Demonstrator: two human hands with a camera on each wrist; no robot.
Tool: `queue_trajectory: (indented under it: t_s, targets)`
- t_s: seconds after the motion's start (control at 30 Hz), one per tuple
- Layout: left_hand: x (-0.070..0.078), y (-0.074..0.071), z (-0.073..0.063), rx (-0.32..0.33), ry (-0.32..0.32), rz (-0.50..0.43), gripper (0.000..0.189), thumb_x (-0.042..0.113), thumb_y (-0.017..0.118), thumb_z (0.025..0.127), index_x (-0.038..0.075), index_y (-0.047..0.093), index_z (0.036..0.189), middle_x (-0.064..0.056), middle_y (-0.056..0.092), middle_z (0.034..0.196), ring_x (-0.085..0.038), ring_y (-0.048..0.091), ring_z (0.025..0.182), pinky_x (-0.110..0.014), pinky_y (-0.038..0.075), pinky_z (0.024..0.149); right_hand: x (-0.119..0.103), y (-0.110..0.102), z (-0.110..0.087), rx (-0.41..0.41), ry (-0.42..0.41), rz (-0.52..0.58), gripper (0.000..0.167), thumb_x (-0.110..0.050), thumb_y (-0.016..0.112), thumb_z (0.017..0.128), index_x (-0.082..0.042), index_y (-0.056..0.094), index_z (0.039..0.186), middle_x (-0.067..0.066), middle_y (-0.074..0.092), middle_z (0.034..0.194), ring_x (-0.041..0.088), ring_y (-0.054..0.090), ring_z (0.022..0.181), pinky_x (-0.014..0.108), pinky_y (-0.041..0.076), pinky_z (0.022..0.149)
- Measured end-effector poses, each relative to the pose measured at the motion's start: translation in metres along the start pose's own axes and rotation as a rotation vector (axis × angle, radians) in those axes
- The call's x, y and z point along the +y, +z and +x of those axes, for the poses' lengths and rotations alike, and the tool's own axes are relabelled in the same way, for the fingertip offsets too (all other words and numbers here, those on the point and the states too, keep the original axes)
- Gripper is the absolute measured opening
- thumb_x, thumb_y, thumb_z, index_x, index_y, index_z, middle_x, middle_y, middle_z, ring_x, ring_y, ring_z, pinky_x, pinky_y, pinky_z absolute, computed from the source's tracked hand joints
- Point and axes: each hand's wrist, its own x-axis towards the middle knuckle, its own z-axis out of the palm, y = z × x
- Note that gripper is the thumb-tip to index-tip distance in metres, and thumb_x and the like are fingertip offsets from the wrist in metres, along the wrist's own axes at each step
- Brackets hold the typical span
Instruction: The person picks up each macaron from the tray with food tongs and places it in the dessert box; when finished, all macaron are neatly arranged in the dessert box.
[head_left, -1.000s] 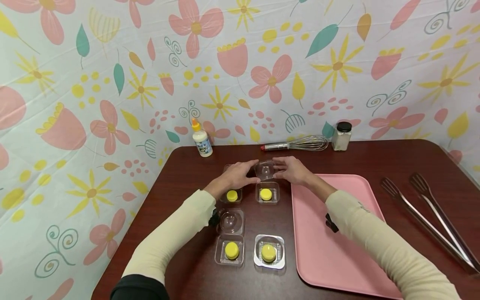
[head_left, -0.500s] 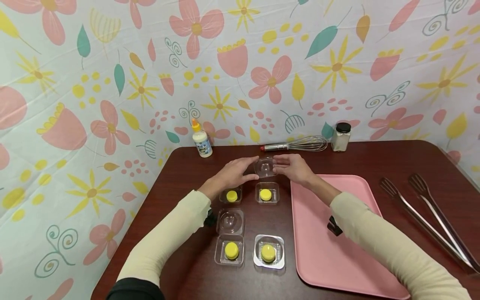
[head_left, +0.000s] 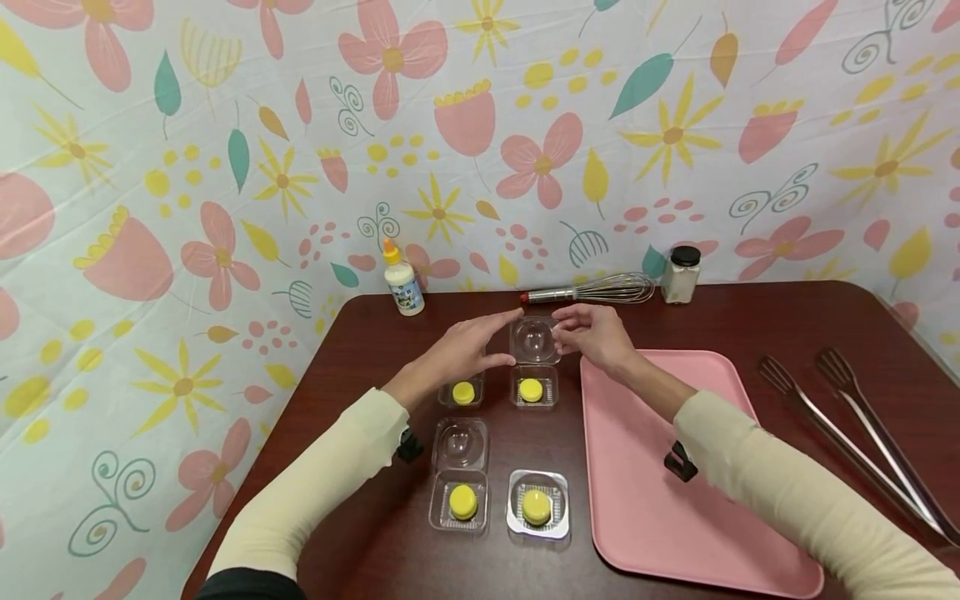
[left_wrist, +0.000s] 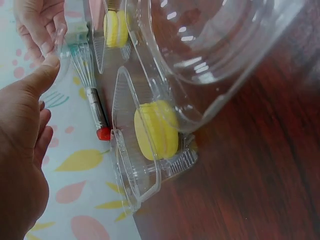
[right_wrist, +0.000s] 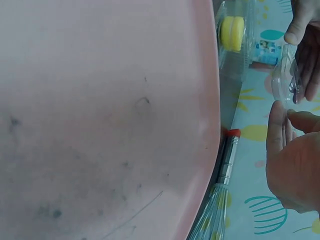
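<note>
Both hands are at the raised clear plastic lid [head_left: 534, 337] of a small box at the far middle of the table. My left hand [head_left: 467, 348] holds its left edge, thumb on the near side and fingers behind, as the right wrist view shows. Thumb and fingertips of my right hand [head_left: 597, 338] pinch the right edge. Below the lid, a yellow macaron [head_left: 531, 389] sits in the box's clear base [head_left: 552, 397]. To its left, partly hidden by my left hand, another clear box holds a macaron [left_wrist: 157, 130]; its lid [left_wrist: 200, 35] stands raised in the left wrist view.
Nearer me are an opened clear box [head_left: 438, 521] and a closed-looking box [head_left: 561, 527], each with a yellow macaron. A pink tray [head_left: 675, 500] lies right of them, then metal tongs [head_left: 862, 433]. A glue bottle [head_left: 405, 283], whisk [head_left: 592, 289] and black-capped jar [head_left: 681, 275] line the back.
My right fingers have gone from nearly straight to pinching the lid's edge. Both forearms have swung outward. The lid shows slightly larger and more upright; the other boxes stay put.
</note>
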Motion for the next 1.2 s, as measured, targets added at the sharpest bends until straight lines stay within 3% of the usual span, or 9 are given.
queue_trajectory:
  t_s: [0.17,0.4,0.53,0.63,0.8,1.0,1.1,1.2]
  targets:
    - [0.003,0.0,-0.003,0.069,0.051,-0.082,0.081,0.03,0.083,0.096,0.009,0.042,0.163,-0.007,0.062,0.15,-0.024,0.068,0.125,-0.041,0.055,0.101,-0.007,0.0,-0.006,0.022,-0.028,-0.027,0.024,0.009,0.071,0.098,0.017,0.069,0.12,0.031,0.074,0.104,0.015,0.075,0.073,0.037,0.065,0.074]
    - [0.009,0.003,-0.006,0.099,0.015,-0.313,0.06,0.021,0.077,0.1,0.008,0.054,0.155,-0.005,0.069,0.141,-0.011,0.072,0.116,-0.028,0.06,0.09,-0.016,0.002,-0.013,0.034,-0.109,-0.033,0.013,0.01,0.073,0.095,0.014,0.07,0.107,0.027,0.072,0.096,0.021,0.076,0.077,0.038,0.065,0.075]
    - [0.011,0.004,-0.005,0.128,-0.009,-0.395,0.048,0.019,0.074,0.102,0.008,0.063,0.147,-0.004,0.074,0.131,-0.009,0.073,0.113,-0.022,0.058,0.092,-0.02,0.003,-0.017,0.074,-0.223,-0.197,0.008,0.007,0.077,0.092,0.004,0.073,0.098,0.016,0.075,0.088,0.02,0.075,0.078,0.025,0.061,0.072]
    - [0.012,0.003,-0.006,0.147,-0.035,-0.427,0.041,0.022,0.072,0.104,0.01,0.068,0.143,-0.002,0.079,0.119,-0.011,0.075,0.106,-0.022,0.06,0.086,-0.02,0.004,-0.022,0.127,-0.329,-0.328,0.012,0.007,0.079,0.088,-0.004,0.075,0.091,0.008,0.076,0.083,0.02,0.073,0.077,0.016,0.053,0.068]
    - [0.016,0.002,-0.007,0.146,-0.097,-0.462,0.036,0.032,0.063,0.109,0.013,0.072,0.138,-0.001,0.081,0.1,-0.026,0.078,0.092,-0.027,0.06,0.077,-0.018,0.011,-0.029,0.17,-0.495,-0.372,0.018,0.012,0.078,0.083,-0.005,0.072,0.084,0.008,0.075,0.085,0.02,0.072,0.079,0.017,0.056,0.07]
    - [0.017,0.001,-0.009,0.112,-0.142,-0.488,0.042,0.04,0.057,0.111,0.013,0.07,0.141,-0.011,0.08,0.106,-0.025,0.075,0.098,-0.031,0.059,0.081,-0.016,0.014,-0.035,0.201,-0.611,-0.389,0.026,0.015,0.08,0.08,-0.008,0.068,0.08,0.004,0.069,0.085,0.017,0.07,0.079,0.012,0.055,0.07]
    - [0.018,0.0,-0.01,0.093,-0.154,-0.472,0.042,0.042,0.057,0.11,0.016,0.07,0.141,-0.005,0.08,0.112,-0.017,0.074,0.102,-0.032,0.058,0.084,-0.014,0.014,-0.037,0.219,-0.652,-0.413,0.029,0.017,0.08,0.077,-0.009,0.068,0.079,0.001,0.067,0.082,0.016,0.068,0.076,0.015,0.054,0.068]
    - [0.019,0.0,-0.01,0.067,-0.175,-0.483,0.043,0.044,0.059,0.109,0.017,0.07,0.141,0.001,0.076,0.126,-0.012,0.072,0.108,-0.031,0.059,0.09,-0.012,0.013,-0.038,0.212,-0.674,-0.428,0.029,0.017,0.079,0.076,-0.009,0.068,0.08,0.001,0.066,0.083,0.018,0.068,0.076,0.026,0.058,0.068]
